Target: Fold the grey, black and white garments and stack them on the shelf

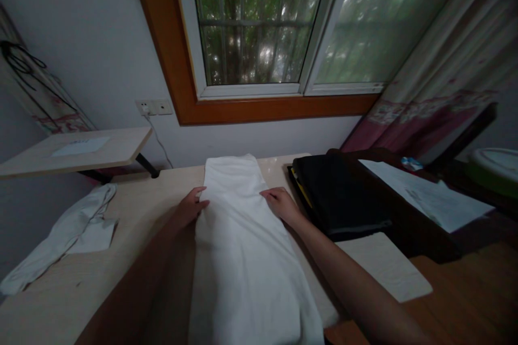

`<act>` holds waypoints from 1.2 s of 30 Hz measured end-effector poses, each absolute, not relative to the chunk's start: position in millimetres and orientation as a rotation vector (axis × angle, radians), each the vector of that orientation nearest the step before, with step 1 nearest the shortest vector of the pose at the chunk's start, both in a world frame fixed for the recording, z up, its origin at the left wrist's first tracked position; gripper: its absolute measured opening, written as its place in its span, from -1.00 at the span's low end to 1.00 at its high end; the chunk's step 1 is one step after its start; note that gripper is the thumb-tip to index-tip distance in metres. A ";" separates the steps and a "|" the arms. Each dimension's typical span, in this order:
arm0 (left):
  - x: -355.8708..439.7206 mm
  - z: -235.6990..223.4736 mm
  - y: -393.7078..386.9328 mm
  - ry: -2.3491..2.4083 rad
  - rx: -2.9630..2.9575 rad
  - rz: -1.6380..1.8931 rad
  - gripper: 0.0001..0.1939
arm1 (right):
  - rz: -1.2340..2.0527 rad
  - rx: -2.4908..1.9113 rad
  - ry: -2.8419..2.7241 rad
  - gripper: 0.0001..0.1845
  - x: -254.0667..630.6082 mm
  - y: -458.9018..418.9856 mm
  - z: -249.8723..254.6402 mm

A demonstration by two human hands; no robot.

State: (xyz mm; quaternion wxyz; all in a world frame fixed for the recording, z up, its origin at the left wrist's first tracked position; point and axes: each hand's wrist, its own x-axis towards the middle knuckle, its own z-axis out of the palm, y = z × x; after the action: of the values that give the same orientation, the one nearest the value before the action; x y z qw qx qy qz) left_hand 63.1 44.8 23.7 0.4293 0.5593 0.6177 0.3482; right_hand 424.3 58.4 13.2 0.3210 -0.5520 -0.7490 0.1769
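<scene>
A long white garment (246,259), folded into a strip that looks like trousers, lies lengthwise on the pale wooden table (149,232). Its narrower far end lies toward the wall, and the near end runs out of the bottom of the view. My left hand (194,206) pinches the garment's left edge near the far end. Opposite it, my right hand (281,204) grips the right edge between thumb and fingers. Soft creases cross the fabric between the two hands.
Another crumpled white cloth (76,226) lies at the left, below a raised wooden shelf (117,145). Dark folded fabric (340,194) sits right of the garment, beside a dark piece of furniture bearing a white sheet (424,194). A window (263,27) is behind the table.
</scene>
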 end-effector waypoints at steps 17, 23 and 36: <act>34.4 24.6 69.8 1.889 1.499 0.960 -0.25 | 0.271 -1.488 -2.128 -0.56 387.8 87.0 10.7; 29.9 38.4 7.0 1.491 1.412 0.811 0.03 | 0.418 -1.402 -2.010 -0.53 404.5 47.1 9.8; 39.5 38.9 7.2 1.484 1.344 0.812 -0.20 | 0.243 -1.343 -2.103 -0.68 406.5 28.1 9.8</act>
State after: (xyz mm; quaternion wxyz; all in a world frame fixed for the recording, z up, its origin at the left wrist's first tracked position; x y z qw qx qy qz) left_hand 39.5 7.2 38.9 0.4711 0.5485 0.6061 0.3314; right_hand 406.5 28.1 9.8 0.3120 -0.5090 -0.7969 0.0921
